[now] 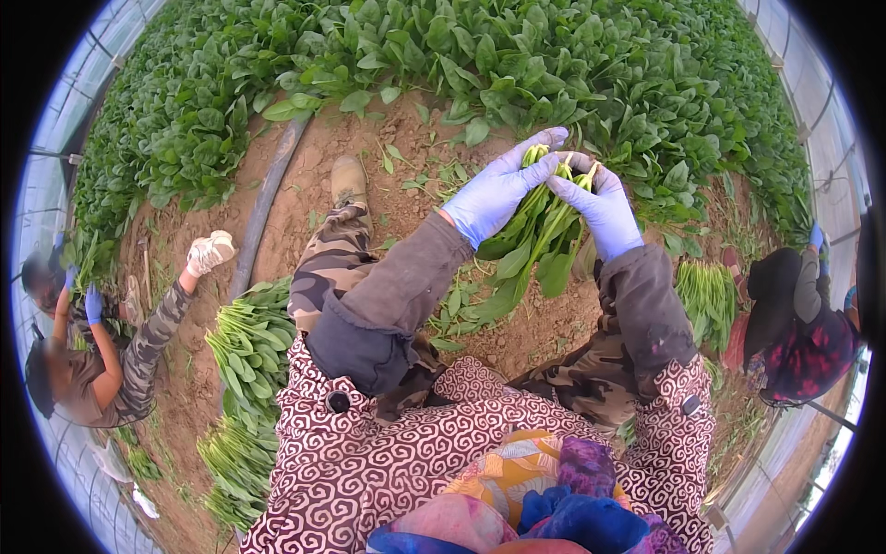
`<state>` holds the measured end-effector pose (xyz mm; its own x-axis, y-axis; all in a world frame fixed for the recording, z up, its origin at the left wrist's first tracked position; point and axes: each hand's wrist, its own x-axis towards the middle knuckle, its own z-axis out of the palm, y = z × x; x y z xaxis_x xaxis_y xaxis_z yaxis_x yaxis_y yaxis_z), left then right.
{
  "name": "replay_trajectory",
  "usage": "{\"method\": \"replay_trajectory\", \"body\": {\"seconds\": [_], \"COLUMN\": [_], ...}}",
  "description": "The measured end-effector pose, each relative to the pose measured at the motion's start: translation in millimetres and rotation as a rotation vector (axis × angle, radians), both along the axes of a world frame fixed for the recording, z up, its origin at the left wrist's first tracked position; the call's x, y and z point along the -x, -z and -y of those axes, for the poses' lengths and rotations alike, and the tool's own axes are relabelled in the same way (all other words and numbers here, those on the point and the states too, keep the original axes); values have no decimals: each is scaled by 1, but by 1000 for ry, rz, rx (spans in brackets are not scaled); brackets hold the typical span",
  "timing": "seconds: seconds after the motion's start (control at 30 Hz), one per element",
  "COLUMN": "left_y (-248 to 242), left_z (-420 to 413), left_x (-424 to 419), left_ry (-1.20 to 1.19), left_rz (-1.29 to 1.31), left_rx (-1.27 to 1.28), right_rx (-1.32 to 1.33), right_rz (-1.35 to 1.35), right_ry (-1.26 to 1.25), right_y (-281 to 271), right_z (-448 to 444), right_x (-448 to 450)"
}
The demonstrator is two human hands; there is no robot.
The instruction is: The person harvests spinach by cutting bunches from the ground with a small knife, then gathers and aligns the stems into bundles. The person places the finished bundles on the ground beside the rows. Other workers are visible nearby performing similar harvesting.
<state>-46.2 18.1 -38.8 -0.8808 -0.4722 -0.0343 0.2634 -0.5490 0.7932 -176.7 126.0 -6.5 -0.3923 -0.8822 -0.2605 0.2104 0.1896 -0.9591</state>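
Note:
A bunch of spinach (529, 253) hangs leaves-down between my hands, its pale stem ends bunched at the top. My left hand (497, 194), in a blue-violet disposable glove, grips part of the stems from the left, with the index finger reaching over them. From the right, my gloved right hand (606, 211) pinches more stems between thumb and fingers; its fingertips are stained with soil. Both hands almost touch at the stem ends. Loose leaves (460, 305) lie on the soil below the bunch.
Growing spinach (498, 62) fills the ground ahead. A dark hose (266, 201) runs along the soil at left. Cut spinach piles (252, 339) lie by my left side, another pile (706, 298) at right. Co-workers (90, 374) sit at left; another person (796, 325) is at right.

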Motion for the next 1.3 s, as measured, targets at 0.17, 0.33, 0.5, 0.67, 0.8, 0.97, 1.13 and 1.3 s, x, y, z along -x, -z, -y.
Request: {"method": "replay_trajectory", "body": {"seconds": [0.17, 0.33, 0.5, 0.67, 0.8, 0.97, 1.13, 1.3], "left_y": [-6, -8, -9, 3, 1, 5, -2, -9], "left_z": [11, 13, 4, 2, 4, -3, 2, -1], "left_x": [-5, -8, -5, -1, -1, -1, 0, 0], "left_ry": [-16, -2, 43, 71, 66, 61, 80, 116], "left_rz": [-95, -65, -8, 46, 97, 176, 180, 150], "left_rx": [-72, 9, 148, -11, 95, 195, 104, 62], "right_rx": [20, 70, 128, 177, 181, 170, 226, 256], "right_rz": [54, -60, -132, -43, 65, 106, 116, 150], "right_ry": [72, 6, 5, -8, -12, -8, 32, 50], "right_y": [-12, -13, 0, -5, -3, 4, 0, 2], "right_z": [0, 0, 4, 6, 5, 5, 7, 5], "right_x": [9, 10, 6, 3, 8, 5, 5, 9]}}
